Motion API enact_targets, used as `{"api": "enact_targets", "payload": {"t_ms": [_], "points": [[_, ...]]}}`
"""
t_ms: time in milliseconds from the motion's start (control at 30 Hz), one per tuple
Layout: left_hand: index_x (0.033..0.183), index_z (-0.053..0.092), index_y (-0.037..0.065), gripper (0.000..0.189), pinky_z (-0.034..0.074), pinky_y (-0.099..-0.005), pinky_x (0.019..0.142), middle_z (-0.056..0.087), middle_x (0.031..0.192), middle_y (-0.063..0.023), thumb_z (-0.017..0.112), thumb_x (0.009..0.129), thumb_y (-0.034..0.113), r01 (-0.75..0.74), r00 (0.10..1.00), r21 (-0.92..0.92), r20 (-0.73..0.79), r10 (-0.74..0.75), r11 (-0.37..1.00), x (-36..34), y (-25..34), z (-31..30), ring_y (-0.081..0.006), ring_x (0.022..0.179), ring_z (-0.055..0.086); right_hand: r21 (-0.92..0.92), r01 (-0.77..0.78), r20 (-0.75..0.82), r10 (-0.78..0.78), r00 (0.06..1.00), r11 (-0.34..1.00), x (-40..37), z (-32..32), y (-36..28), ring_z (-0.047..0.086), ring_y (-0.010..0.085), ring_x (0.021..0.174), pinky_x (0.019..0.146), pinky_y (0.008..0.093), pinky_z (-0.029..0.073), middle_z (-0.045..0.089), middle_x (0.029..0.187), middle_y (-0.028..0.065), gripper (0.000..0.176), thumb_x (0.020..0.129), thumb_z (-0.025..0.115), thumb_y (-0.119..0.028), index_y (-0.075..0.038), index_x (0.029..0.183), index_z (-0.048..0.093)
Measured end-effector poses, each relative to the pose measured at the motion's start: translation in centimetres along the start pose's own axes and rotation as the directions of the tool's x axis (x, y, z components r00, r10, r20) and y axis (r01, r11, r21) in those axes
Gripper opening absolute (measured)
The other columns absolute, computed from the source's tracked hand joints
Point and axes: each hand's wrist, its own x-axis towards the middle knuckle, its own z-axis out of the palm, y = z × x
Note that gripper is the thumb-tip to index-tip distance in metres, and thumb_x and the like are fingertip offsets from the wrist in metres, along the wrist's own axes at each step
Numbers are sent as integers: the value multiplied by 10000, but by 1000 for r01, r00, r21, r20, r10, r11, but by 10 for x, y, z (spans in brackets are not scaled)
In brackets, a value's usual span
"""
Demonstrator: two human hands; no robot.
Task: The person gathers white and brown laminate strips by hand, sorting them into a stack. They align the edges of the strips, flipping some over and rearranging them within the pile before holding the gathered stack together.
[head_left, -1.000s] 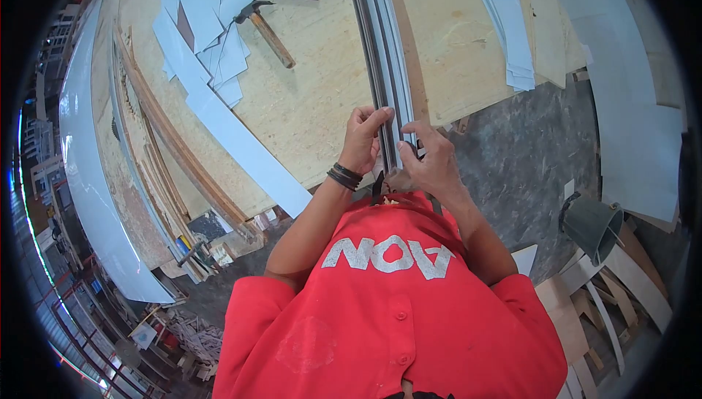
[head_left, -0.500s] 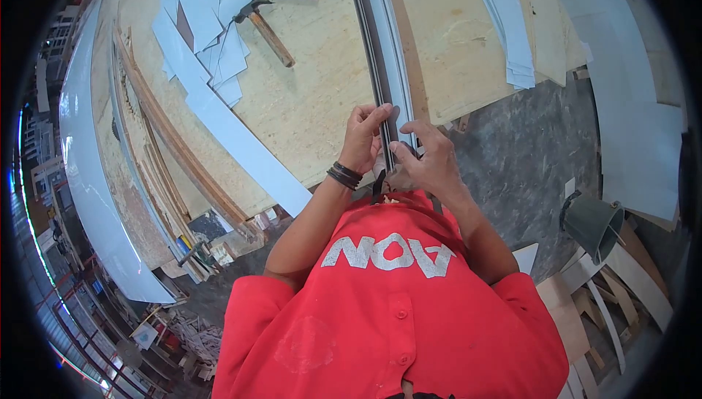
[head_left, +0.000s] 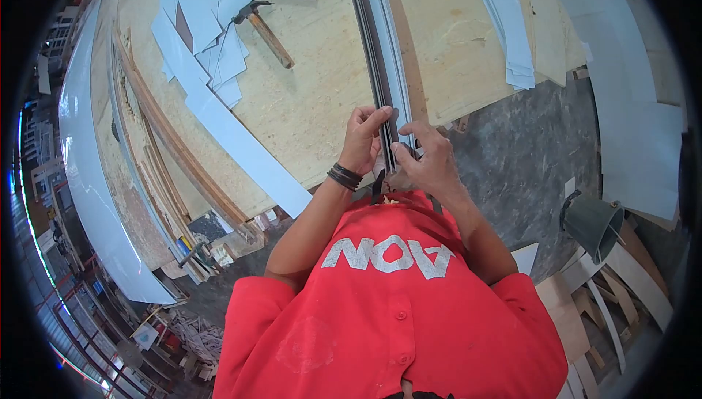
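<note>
Thin, long strips of sheet (head_left: pixel 390 70), dark on some faces and pale on others, stand on edge in a bundle. They run from my waist out over the workbench. My left hand (head_left: pixel 362 142), with dark bands at the wrist, is closed on the left part of the bundle, thumb on top. Against the right side of the near end, my right hand (head_left: pixel 433 159) has its thumb and fingers bent around the strips. Its palm side and some fingertips are hidden.
On the plywood-topped workbench (head_left: pixel 307 99) lie a claw hammer (head_left: pixel 269 37), a heap of pale sheet offcuts (head_left: pixel 208 48) and a long pale strip (head_left: pixel 248 147). More pale strips (head_left: pixel 504 26) are stacked at the right. Wooden battens (head_left: pixel 164 136) lie left. A dark bucket (head_left: pixel 594 223) stands right.
The dark strips in the bundle look spread slightly further apart toward the left. Both hands stay in nearly the same place.
</note>
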Motion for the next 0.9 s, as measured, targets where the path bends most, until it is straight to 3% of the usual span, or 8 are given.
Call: {"api": "enact_targets", "payload": {"t_ms": [433,733,900], "points": [[1051,470,23,334,587,-308,728,612,974,-101,736,887,141,6,1000,34,22,-7,999,0,2,-3,-150,859,635,-14,-112,33,112,993,994,2,-7,-4,645,386,906,788,446,492,648,955,196,287,817,705,-193,-25,1018,589],[1054,465,26,348,594,-325,728,607,990,-102,741,883,151,-3,1000,36,0,3,999,1,2,-1,-153,879,633,42,-78,-40,79,996,996,0,-1,4,643,403,953,825,465,494,653,1008,198,287,819,602,-68,-35,1103,578],[1062,464,29,358,582,-314,724,607,994,-105,745,882,159,-7,1000,44,-11,7,999,0,2,0,-161,887,636,-20,25,46,-24,999,999,-1,-3,9,646,390,913,799,450,501,651,967,190,204,837,620,-89,-24,1031,629]]}}
